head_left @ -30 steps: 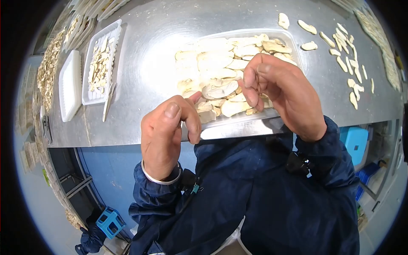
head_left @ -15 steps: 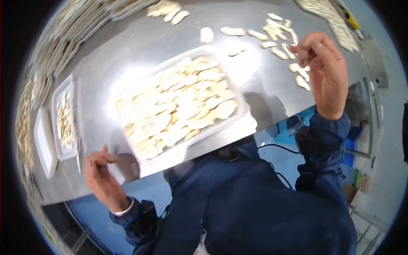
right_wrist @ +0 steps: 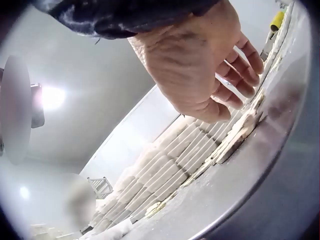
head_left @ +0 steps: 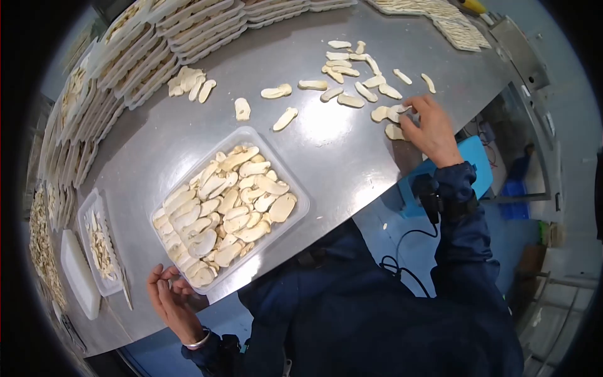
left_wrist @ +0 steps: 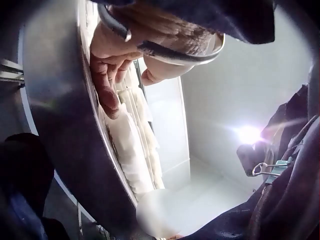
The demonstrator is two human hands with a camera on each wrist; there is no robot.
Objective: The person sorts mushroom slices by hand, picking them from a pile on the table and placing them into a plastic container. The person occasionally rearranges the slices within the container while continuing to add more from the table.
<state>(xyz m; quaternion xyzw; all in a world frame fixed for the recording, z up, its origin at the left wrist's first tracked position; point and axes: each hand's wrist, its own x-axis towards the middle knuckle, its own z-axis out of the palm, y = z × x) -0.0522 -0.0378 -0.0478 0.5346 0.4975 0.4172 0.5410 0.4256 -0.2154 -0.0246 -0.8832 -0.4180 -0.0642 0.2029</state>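
My right hand [head_left: 433, 129] reaches to the table at the right, with its fingertips at a few pale mushroom slices [head_left: 394, 113] near the front edge. In the right wrist view, that hand [right_wrist: 200, 70] has its fingers apart and gently bent over slices [right_wrist: 245, 125] on the metal. My left hand [head_left: 173, 305] is beside the near left corner of a clear plastic tray [head_left: 300, 191], fingers loosely bent and holding nothing. Overlapping mushroom slices [head_left: 235, 207] fill that tray. The left wrist view shows the left hand's fingers [left_wrist: 106, 95] pointing down.
More slices [head_left: 342, 66] lie scattered across the steel table [head_left: 352, 169], and a small pile [head_left: 188, 81] lies farther back. Stacked filled trays [head_left: 201, 28] line the far left. A narrow tray [head_left: 114, 288], a white tray [head_left: 78, 283] and a thin tool [head_left: 127, 292] sit at left.
Both hands have left the space over the tray. The right hand has moved right to the loose slices, the left to the tray's near left corner. The head view has swung right.
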